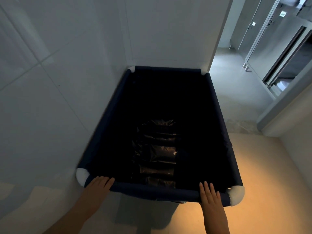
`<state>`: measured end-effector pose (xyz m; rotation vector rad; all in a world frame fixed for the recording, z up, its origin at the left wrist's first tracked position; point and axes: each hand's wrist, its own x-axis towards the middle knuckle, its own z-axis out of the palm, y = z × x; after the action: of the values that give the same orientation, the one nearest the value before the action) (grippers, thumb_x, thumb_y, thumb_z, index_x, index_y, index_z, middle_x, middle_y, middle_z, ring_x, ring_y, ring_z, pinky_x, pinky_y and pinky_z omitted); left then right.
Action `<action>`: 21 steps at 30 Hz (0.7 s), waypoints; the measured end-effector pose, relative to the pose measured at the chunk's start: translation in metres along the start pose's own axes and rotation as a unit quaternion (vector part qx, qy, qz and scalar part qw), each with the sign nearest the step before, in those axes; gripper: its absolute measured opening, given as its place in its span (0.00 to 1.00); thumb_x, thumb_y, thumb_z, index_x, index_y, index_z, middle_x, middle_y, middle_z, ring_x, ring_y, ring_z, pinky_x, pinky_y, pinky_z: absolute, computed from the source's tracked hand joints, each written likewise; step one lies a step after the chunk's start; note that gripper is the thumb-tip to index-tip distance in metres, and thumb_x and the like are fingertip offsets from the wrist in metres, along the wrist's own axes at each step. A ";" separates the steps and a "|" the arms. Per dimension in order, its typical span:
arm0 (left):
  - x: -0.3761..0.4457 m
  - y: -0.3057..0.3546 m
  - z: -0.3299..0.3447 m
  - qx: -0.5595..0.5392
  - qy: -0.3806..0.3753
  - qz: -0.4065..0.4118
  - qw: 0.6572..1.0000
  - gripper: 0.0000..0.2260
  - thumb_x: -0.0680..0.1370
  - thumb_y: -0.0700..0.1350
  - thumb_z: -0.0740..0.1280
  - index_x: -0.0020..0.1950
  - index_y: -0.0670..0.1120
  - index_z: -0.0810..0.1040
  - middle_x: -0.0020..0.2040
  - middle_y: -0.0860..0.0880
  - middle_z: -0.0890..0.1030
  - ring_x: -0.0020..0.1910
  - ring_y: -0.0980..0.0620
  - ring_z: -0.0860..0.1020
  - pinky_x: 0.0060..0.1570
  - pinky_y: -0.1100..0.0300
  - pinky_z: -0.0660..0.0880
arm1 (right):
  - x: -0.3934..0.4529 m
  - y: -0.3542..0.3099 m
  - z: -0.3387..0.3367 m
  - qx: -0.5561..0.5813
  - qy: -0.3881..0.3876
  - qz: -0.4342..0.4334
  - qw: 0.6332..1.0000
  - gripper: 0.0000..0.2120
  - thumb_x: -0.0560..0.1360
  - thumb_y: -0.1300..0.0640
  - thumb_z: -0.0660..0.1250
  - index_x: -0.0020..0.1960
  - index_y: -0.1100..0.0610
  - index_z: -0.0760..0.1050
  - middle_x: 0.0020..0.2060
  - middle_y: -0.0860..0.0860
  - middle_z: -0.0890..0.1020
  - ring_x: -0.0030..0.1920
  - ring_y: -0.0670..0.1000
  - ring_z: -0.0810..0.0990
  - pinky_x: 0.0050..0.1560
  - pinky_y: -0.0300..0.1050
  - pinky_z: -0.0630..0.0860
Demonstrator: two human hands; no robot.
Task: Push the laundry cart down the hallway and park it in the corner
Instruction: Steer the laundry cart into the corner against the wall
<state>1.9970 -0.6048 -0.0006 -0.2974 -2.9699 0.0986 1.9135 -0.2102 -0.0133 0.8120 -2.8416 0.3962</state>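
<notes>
**Cart nosed into a white-walled corner, both hands flat on its near rail**

White tiled walls fill the view from 9 to 12 o'clock and meet in a corner, and the laundry cart [116, 105] stands pushed into that corner. Its left side runs just beside the left wall, and its far end sits against the short wall at 12 o'clock. The cart is a deep bin of dark navy fabric slung on a frame, with fabric sleeves over the rails and white corner fittings [81, 176] showing at all four corners. Down inside, toward the near end, lies a crumpled black plastic bag [156, 152] with glossy folds; the rest of the interior is too dark to read.

At 7 o'clock the left hand [99, 183] rests on the near rail close to the left corner fitting, fingers straight and together, laid over the top of the sleeve. At 5 o'clock the right hand [209, 194] lies on the same rail near the right corner fitting, fingers straight and slightly spread, palm down. Neither hand curls round the rail.

Beyond the cart, at 1 to 2 o'clock, an opening leads to a grey-floored room lined with metal cabinets [270, 48] on short legs. At 4 o'clock the floor [253, 166] beside the cart is pale and lit in a warm orange tone.
</notes>
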 end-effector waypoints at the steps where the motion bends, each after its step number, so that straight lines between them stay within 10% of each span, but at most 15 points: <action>1: 0.000 -0.003 -0.001 0.005 -0.014 -0.003 1.000 0.37 0.47 0.31 0.80 0.55 0.40 0.73 0.39 0.41 0.84 0.36 0.45 0.83 0.33 0.48 0.80 | 0.001 -0.001 0.003 -0.003 -0.002 0.008 1.000 0.58 0.63 0.62 0.75 0.74 0.55 0.33 0.74 0.48 0.32 0.73 0.47 0.31 0.70 0.42 0.33; 4: 0.001 -0.004 -0.002 0.036 -0.064 -0.018 0.997 0.35 0.44 0.34 0.83 0.50 0.36 0.81 0.39 0.40 0.84 0.35 0.44 0.83 0.34 0.46 0.79 | -0.002 -0.001 0.009 -0.007 -0.064 0.056 0.996 0.65 0.47 0.69 0.83 0.74 0.62 0.48 0.69 0.67 0.65 0.74 0.49 0.34 0.71 0.43 0.34; 7: 0.001 0.002 -0.008 0.036 -0.098 -0.051 0.993 0.32 0.44 0.35 0.84 0.47 0.35 0.83 0.39 0.39 0.84 0.36 0.43 0.83 0.35 0.45 0.79 | -0.005 0.002 0.009 -0.060 -0.145 0.069 0.985 0.48 0.44 0.69 0.84 0.63 0.64 0.71 0.53 0.61 0.82 0.69 0.60 0.67 0.71 0.43 0.32; 10: 0.004 0.020 -0.009 0.028 -0.108 -0.120 0.986 0.31 0.47 0.31 0.83 0.49 0.32 0.81 0.42 0.35 0.83 0.39 0.38 0.83 0.35 0.41 0.79 | -0.005 0.002 0.005 -0.083 -0.185 0.063 0.977 0.43 0.51 0.69 0.82 0.64 0.64 0.71 0.59 0.62 0.79 0.61 0.63 0.76 0.71 0.44 0.32; 14: 0.020 0.055 -0.008 0.021 -0.112 -0.152 0.982 0.27 0.78 0.39 0.66 0.73 0.37 0.58 0.72 0.39 0.64 0.70 0.40 0.65 0.68 0.48 0.64 | -0.007 0.013 0.003 -0.081 -0.164 0.063 0.981 0.39 0.76 0.68 0.58 0.71 0.51 0.32 0.77 0.54 0.45 0.75 0.57 0.40 0.69 0.49 0.32; 18: 0.034 0.094 0.000 -0.007 -0.082 -0.129 0.988 0.27 0.55 0.43 0.84 0.51 0.40 0.83 0.44 0.40 0.84 0.42 0.42 0.83 0.42 0.41 0.78 | -0.009 0.023 0.002 -0.060 -0.148 0.049 0.986 0.37 0.77 0.69 0.55 0.71 0.51 0.31 0.77 0.53 0.45 0.75 0.56 0.38 0.69 0.49 0.33; 21: 0.035 0.098 0.002 0.009 -0.072 -0.152 0.986 0.18 0.61 0.47 0.80 0.47 0.40 0.83 0.40 0.42 0.83 0.39 0.43 0.83 0.42 0.40 0.78 | -0.006 0.030 0.002 -0.067 -0.155 0.033 0.985 0.35 0.77 0.68 0.55 0.75 0.54 0.39 0.77 0.53 0.47 0.75 0.56 0.40 0.71 0.50 0.35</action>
<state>1.9814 -0.5019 -0.0058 0.1750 -3.1135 0.1154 1.9020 -0.1831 -0.0228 0.8187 -3.1452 0.0886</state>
